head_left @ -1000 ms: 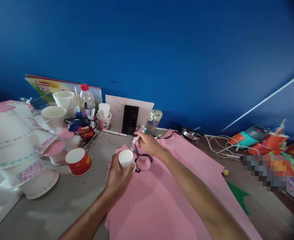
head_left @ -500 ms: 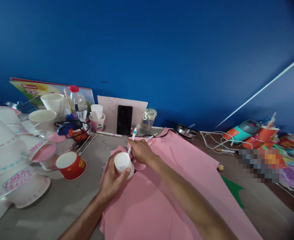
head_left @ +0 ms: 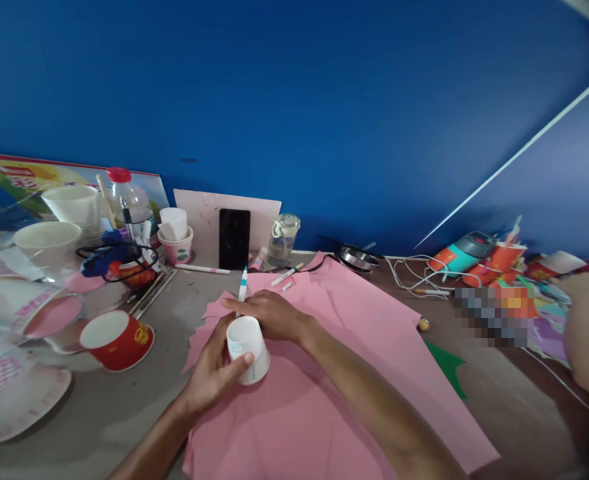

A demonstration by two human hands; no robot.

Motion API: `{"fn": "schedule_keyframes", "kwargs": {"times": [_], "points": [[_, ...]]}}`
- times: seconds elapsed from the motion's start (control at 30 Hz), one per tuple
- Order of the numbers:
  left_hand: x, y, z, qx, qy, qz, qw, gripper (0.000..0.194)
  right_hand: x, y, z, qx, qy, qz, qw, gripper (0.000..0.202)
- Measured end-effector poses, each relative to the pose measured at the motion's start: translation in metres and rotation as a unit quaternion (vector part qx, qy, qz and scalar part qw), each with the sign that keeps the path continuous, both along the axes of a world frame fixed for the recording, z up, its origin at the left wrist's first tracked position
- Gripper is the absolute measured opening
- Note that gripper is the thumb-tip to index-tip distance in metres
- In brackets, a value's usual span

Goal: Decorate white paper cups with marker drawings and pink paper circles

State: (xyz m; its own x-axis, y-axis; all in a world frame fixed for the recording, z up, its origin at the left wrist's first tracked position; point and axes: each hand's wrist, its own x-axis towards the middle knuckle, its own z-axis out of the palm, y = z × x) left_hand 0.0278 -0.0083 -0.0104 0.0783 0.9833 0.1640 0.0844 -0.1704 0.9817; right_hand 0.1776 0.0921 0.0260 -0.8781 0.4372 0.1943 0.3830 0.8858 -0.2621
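Red cup point(head_left: 133, 341) blocks left; pink paper point(head_left: 389, 327) passable.

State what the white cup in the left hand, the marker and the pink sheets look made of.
White cup: likely paper, matte, from its dull wall, drawn on in blue.
Marker: probably smooth plastic, given its even white barrel and teal band.
Pink sheets: paper or thin card, matte, being flat and without gloss.

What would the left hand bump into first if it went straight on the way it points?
Most likely the right hand, just beyond the white cup that the left hand holds. The two hands may already be touching; depth is hard to judge here.
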Motion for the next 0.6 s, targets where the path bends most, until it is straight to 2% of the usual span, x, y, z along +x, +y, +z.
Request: {"fn": "schedule_keyframes", "kwargs": {"times": [0.1, 0.17, 0.23, 0.4, 0.6], "points": [[0.0, 0.0, 0.0, 0.029, 0.021, 0.066, 0.997, 0.05, 0.013, 0.0, -0.002, -0.021, 0.065, -0.036, 0.997, 0.053], [-0.002, 0.0, -0.001, 0.047, 0.04, 0.111, 0.992, 0.044, 0.026, 0.002, -0.007, -0.017, 0.117, -0.105, 0.987, 0.046], [-0.003, 0.001, -0.003, 0.056, 0.053, 0.124, 0.989, 0.041, 0.042, 0.007, -0.013, -0.02, 0.156, -0.201, 0.967, 0.037], [-0.002, 0.0, -0.004, 0.051, 0.07, 0.09, 0.992, 0.043, 0.069, 0.021, -0.023, -0.023, 0.14, -0.275, 0.951, 0.034], [-0.001, -0.002, -0.002, 0.05, 0.089, 0.036, 0.994, 0.048, 0.068, 0.036, -0.027, -0.051, 0.067, -0.271, 0.959, 0.038]]}}
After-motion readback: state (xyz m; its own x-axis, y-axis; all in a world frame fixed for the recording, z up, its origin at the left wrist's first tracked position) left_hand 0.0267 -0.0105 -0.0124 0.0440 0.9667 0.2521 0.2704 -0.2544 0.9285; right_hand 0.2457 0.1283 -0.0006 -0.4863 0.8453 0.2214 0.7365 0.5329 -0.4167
